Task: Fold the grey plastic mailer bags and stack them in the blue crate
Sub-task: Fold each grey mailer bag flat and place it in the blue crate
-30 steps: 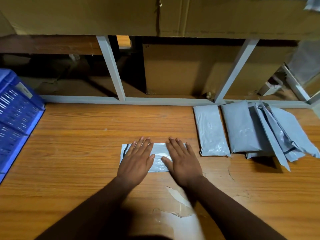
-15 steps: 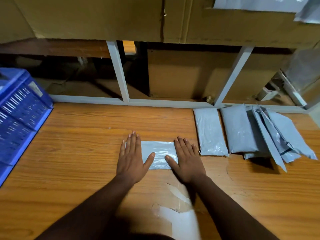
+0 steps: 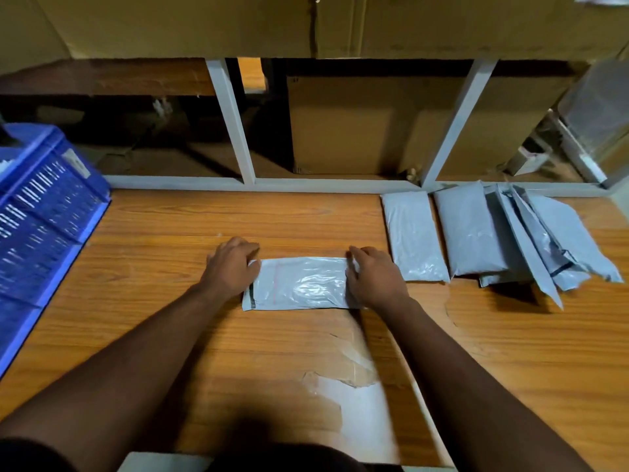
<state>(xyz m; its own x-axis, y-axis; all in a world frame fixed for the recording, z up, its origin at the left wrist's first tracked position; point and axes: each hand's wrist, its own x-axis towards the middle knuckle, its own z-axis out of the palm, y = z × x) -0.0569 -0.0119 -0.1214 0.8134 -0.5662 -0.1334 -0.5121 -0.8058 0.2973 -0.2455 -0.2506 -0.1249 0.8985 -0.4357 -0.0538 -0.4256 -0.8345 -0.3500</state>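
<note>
A grey mailer bag [image 3: 303, 284], folded into a long strip, lies flat on the wooden table [image 3: 163, 233] in the middle. My left hand [image 3: 231, 267] is at its left end, with fingers curled over the far corner. At the right end my right hand [image 3: 374, 281] does the same, fingers curled round the far right corner. The blue crate [image 3: 44, 212] stands at the table's left edge; its inside is hidden from here.
One grey mailer [image 3: 415, 236] lies right of my right hand, and a loose pile of several more [image 3: 510, 233] lies beyond it. A white metal frame [image 3: 238, 131] and cardboard boxes [image 3: 340, 124] close off the back. Peeled veneer [image 3: 343, 376] marks the table's near edge.
Both hands slid apart from the bag's middle to its two ends. Their fingers went from flat on the bag to curled at its far corners.
</note>
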